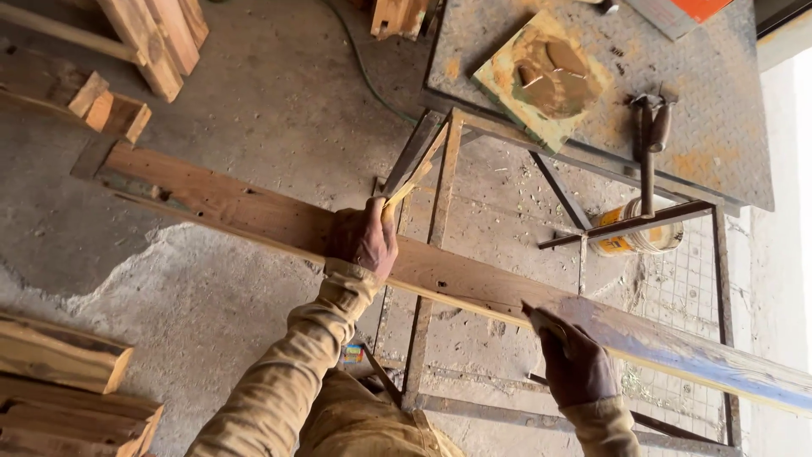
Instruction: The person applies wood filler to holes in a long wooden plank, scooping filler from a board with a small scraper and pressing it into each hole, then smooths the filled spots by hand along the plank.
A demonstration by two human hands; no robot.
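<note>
Both hands grip the long brown wooden plank (457, 275) lying diagonally across the rusty metal frame stand (423, 338): left hand (364, 239) closed over its far edge mid-length, right hand (575, 364) clasping its near edge.

A rusty metal frame (440, 254) stood on the cracked concrete floor (211, 279). Beside it lay a steel tread plate (719, 144), bearing a square yellowish block (541, 78) smeared with brown paste and a clamp-like metal tool (649, 135). A tin can (636, 239) sat under the frame's bar, near a patch of wire mesh (681, 292). Stacked timber offcuts (63, 381) lay at lower left, more wood pieces (152, 34) at upper left.
</note>
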